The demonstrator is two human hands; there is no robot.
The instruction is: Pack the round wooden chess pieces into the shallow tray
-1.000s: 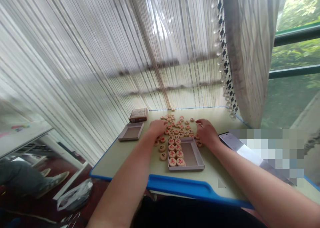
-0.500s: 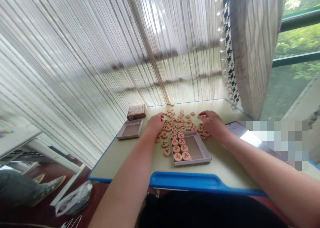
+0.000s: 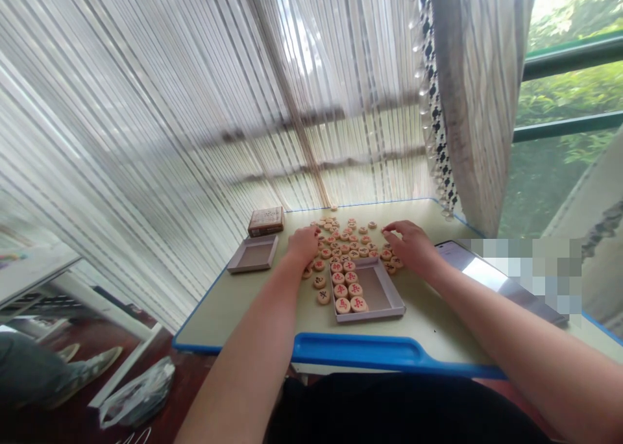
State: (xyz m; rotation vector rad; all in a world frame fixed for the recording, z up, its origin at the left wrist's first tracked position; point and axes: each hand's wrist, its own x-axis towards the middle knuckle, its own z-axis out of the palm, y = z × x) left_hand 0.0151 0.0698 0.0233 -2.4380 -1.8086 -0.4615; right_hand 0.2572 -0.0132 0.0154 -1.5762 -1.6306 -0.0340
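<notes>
Several round wooden chess pieces (image 3: 348,239) with red and black characters lie scattered on a pale table (image 3: 243,308). A shallow grey box tray (image 3: 382,295) near the front holds several pieces in its left column. My left hand (image 3: 302,244) rests palm down on the pieces at the pile's left edge, fingers curled over them. My right hand (image 3: 409,243) lies on the pieces at the pile's right side, fingers stretched toward the middle. What either hand grips cannot be made out.
An empty grey lid (image 3: 254,254) and a brown printed box (image 3: 265,221) sit at the table's left back. A phone (image 3: 491,278) lies at the right. Striped curtains hang behind. A plastic bag (image 3: 139,395) and another person's shoes (image 3: 87,369) are on the floor at left.
The view has shifted slightly. Both hands stay on the pile, the right hand a little closer to the tray's far corner.
</notes>
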